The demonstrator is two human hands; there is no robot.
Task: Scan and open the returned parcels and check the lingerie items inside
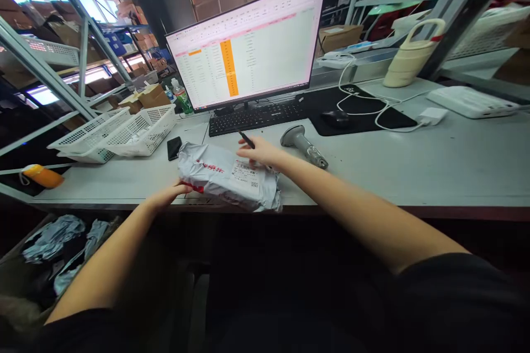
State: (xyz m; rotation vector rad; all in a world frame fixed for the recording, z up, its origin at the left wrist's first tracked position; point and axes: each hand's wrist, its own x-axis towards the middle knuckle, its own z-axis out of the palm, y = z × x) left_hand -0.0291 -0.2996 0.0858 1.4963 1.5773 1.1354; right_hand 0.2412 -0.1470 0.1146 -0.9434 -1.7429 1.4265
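A grey plastic mail parcel (226,177) with red print and a white shipping label lies at the near edge of the grey desk (414,160). My left hand (169,196) grips the parcel's near left end, thumb on top. My right hand (260,151) rests on the parcel's far side by the label, fingers closed round a black pen (247,139) that points up and away.
A monitor (248,49) showing a spreadsheet stands behind a black keyboard (256,117). A barcode scanner (304,145) lies right of the parcel, a phone (174,147) and white baskets (120,131) to the left. A mouse on a black mat (356,110) sits at the right. A bin of grey bags (53,248) is below left.
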